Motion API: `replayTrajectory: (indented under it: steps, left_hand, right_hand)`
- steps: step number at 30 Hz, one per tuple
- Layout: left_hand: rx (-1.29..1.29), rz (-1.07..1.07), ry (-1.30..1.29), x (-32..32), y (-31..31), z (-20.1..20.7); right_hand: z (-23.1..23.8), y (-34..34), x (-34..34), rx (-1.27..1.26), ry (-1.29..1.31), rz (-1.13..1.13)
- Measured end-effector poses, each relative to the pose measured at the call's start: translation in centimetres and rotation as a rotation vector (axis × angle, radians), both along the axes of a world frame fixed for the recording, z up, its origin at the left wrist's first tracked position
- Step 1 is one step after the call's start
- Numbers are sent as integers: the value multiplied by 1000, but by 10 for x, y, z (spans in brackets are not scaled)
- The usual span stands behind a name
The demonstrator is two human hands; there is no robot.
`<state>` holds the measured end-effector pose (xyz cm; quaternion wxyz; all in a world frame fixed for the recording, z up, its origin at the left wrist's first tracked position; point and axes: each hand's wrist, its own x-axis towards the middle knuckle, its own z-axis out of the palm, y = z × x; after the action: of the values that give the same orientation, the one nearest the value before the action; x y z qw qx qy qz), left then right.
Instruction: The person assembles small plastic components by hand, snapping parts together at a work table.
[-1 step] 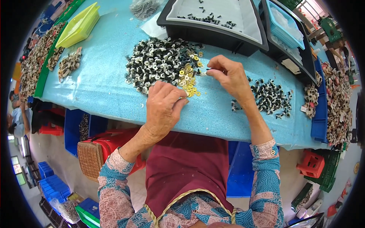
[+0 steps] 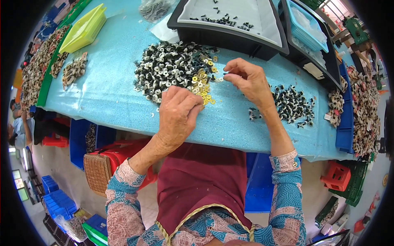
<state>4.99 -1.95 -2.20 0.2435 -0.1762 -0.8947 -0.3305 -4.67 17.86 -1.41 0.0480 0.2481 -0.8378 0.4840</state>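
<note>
My left hand (image 2: 179, 117) rests at the near edge of a big pile of small black pegs and white rings (image 2: 166, 67). Its thumb and fingers are closed together; whatever is between them is hidden. Flat yellow washers (image 2: 201, 87) lie just beyond its fingertips, along the pile's right side. To the right, my right hand (image 2: 249, 82) pinches a small black peg (image 2: 225, 74) between thumb and forefinger, a little above the blue table cover. A smaller heap of black pegs with white rings (image 2: 292, 104) lies to the right of my right wrist.
A black tray (image 2: 230, 39) with loose black pegs stands at the back, beside a black crate holding a light-blue basket (image 2: 308, 28). A yellow-green tray (image 2: 84, 30) and spotted fabric pieces (image 2: 74, 70) are at left. A blue bin (image 2: 344, 119) borders the right end.
</note>
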Motion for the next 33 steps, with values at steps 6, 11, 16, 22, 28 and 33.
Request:
replayTrajectory:
  steps: [6, 11, 16, 22, 28, 33]
  left_hand:
    - [-92, -35, 71, -59, 21, 4]
    - [-181, -90, -42, -72, 32, 2]
    - [-195, -62, -57, -76, 38, 0]
    - [-197, -26, -5, -83, 36, -5]
    - [212, -22, -236, -84, 29, 10]
    - [752, -113, -554, -82, 28, 11]
  right_hand:
    - [1, 17, -7, -324, -397, 28]
    - [3, 13, -4, -367, -348, 0]
    - [11, 13, -3, -296, -344, 10]
    - [6, 14, -6, -281, -399, 18]
    - [9, 11, -1, -359, -380, 32]
    - [11, 7, 4, -521, -413, 161]
